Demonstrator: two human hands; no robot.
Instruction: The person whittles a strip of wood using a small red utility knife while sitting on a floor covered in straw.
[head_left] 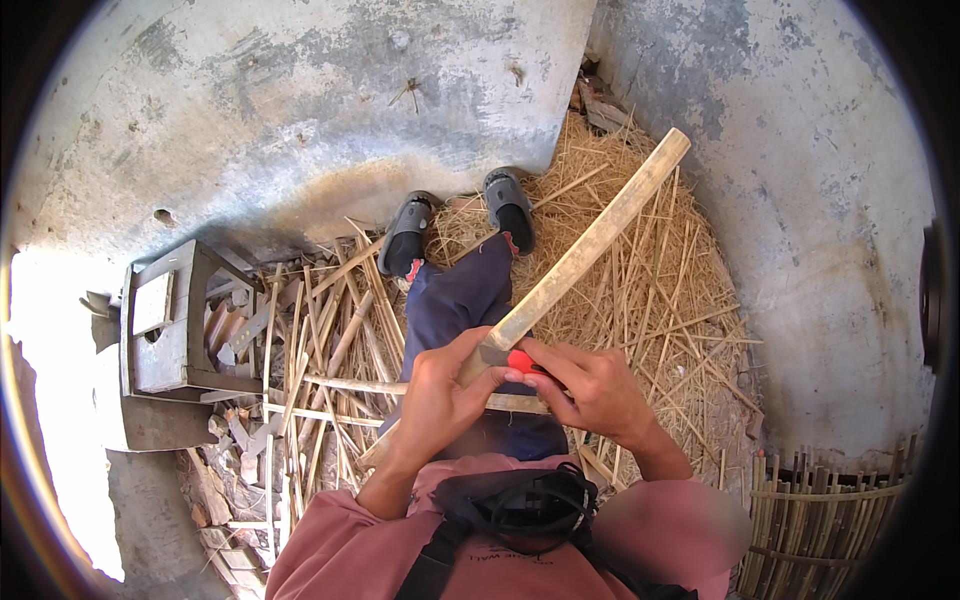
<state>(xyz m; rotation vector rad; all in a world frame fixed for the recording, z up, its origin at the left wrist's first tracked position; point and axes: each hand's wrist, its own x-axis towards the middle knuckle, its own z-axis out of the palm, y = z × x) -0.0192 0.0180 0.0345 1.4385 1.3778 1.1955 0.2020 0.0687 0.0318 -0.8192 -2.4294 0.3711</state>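
Observation:
A long pale strip (600,228), which looks like split bamboo, slants from my lap up to the far right. My left hand (440,395) is closed around its lower part. In my right hand (592,388) is a small knife (523,362) with a red handle. Its grey blade lies against the strip, beside my left fingers, and the tip is partly hidden. My left thumb is close to the red handle. Below the hands another pale strip (515,403) crosses my lap in dark blue trousers (455,305).
Straw-like shavings (640,290) and loose sticks (330,330) cover the floor around my grey shoes (407,225). A wooden box-like frame (165,320) stands at the left. Worn concrete walls (790,200) rise ahead and at the right. A slatted basket (815,515) sits at the lower right.

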